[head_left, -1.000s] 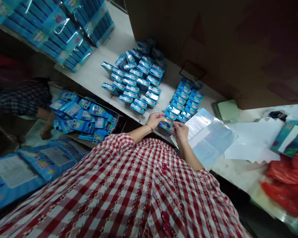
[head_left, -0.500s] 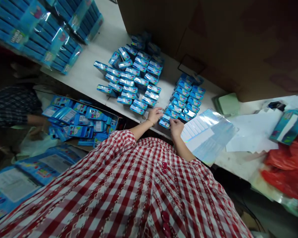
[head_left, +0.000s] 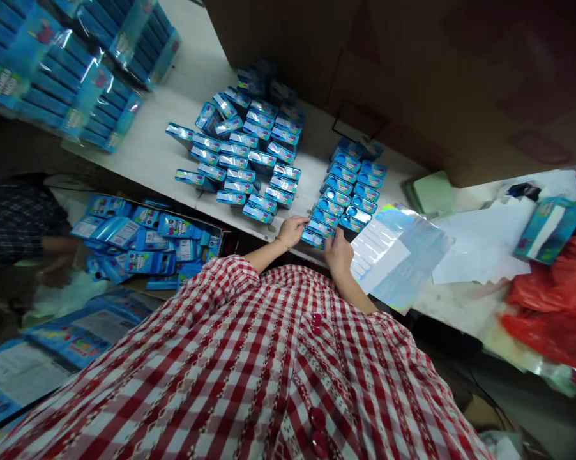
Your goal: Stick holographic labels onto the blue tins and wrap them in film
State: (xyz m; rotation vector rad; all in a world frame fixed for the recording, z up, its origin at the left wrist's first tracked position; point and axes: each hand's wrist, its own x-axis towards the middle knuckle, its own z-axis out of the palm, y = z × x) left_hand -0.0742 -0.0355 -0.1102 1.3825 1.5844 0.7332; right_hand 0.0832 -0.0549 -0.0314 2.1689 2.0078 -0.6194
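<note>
We see the left hand (head_left: 292,232) and right hand (head_left: 339,252), over the front boxes (head_left: 313,238) a second ago, now flanking them, tops seemingly finished; fingers bunched, though whether pinching, we cannot tell.

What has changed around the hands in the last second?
The left hand has drawn left, from over the nearest blue boxes to their left side; the right hand remains at their right. I can't tell whether either grips a box. The camera view has shifted too. The larger box group looks unchanged.
</note>
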